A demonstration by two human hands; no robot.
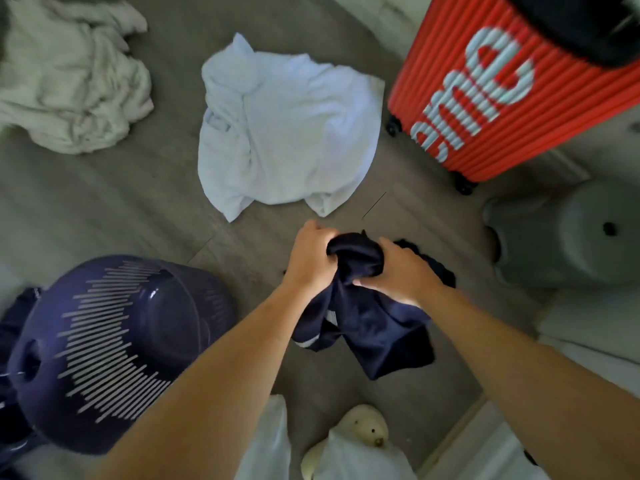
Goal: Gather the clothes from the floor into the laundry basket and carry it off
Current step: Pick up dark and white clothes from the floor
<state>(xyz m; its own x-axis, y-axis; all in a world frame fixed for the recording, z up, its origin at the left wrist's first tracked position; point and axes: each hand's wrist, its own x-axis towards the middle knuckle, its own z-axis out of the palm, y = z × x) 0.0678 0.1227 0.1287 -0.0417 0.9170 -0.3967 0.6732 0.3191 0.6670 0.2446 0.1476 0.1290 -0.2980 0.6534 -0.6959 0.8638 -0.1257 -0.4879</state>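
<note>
Head view: looks straight down on a grey wood floor, with two bare forearms reaching forward from the bottom edge.
Left hand: fingers curled tight round one side of a bunched navy garment, knuckles up.
Right hand: clamped on the other side of the same bunch, thumb pressed into the cloth, just beside the left hand.
Navy garment: gripped between both hands at mid frame, right of the basket. Its loose part hangs below the wrists and shows a pale stripe near one edge (what kind of clothing it is I cannot tell).
Laundry basket: navy plastic with slotted walls and a handle hole, at lower left. It is near the left forearm and apart from the garment, its opening turned toward the camera.
White garment: crumpled on the floor beyond the hands, not touching them.
Cream clothes: a rumpled heap at upper left, well apart from the white garment.
Red suitcase: ribbed, with white lettering and small black wheels, at upper right, just beside the white garment.
Grey object: rounded, on the right edge below the suitcase; too blurred to name.
Pale slipper: at the bottom edge between the forearms.
</note>
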